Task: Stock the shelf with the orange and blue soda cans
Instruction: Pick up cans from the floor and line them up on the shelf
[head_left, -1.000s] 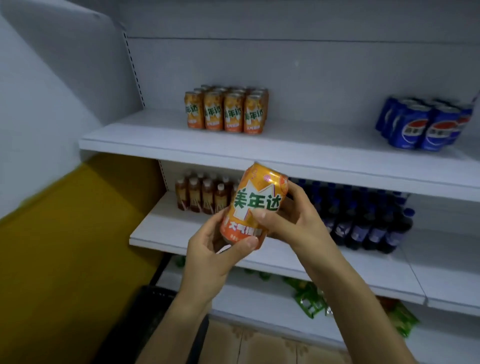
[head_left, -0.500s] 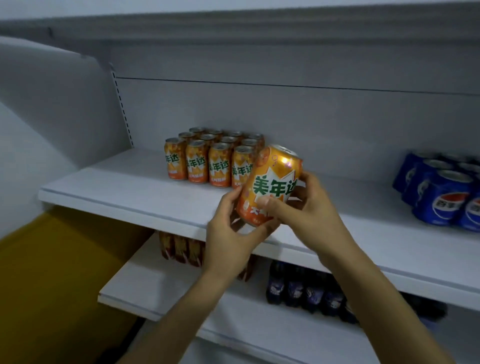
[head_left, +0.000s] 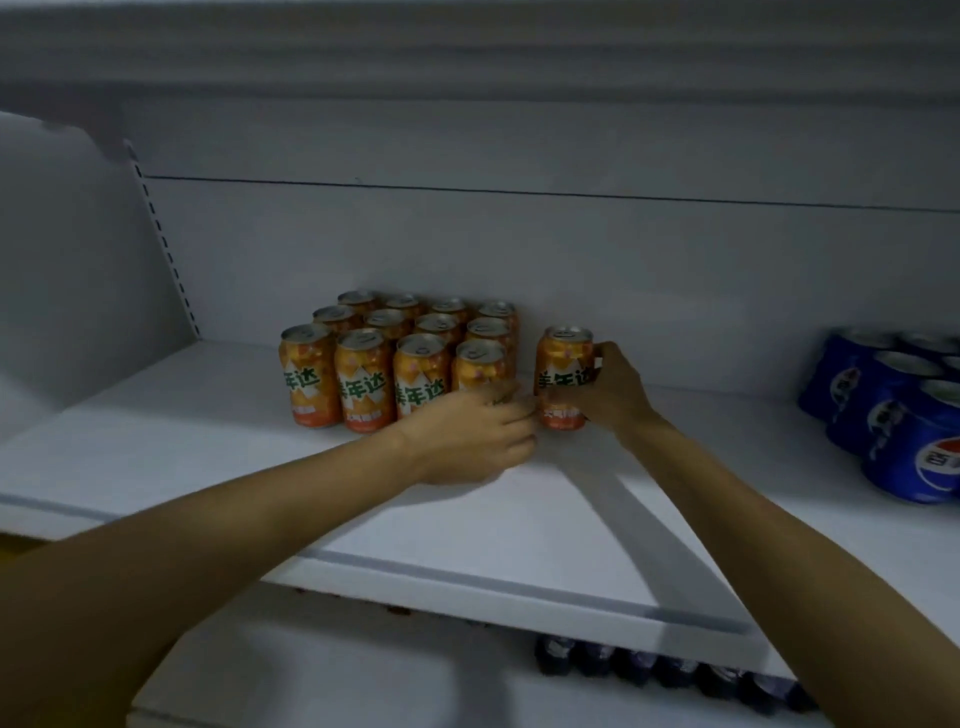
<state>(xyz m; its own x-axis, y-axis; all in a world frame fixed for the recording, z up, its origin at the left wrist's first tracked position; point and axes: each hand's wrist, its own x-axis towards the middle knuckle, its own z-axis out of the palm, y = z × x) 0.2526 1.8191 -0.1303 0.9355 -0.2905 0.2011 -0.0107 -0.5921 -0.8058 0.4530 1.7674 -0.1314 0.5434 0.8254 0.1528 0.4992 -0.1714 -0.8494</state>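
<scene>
Orange, with green lettering, the soda can (head_left: 563, 379) stands upright on the white shelf (head_left: 208, 457), and the right hand (head_left: 608, 389) wraps its fingers round the can's right side. Just left of that grip, the left hand (head_left: 478, 436) lies with fingers loosely curled at the can's base; whether it touches the can I cannot tell. Further left, close beside it, stands a block of orange cans (head_left: 395, 358). Well to the right sit the blue cans (head_left: 893, 415).

The white shelf (head_left: 208, 457) bears orange cans (head_left: 395, 358) left and, partly cropped, seemingly several blue cans (head_left: 893, 415) right.
</scene>
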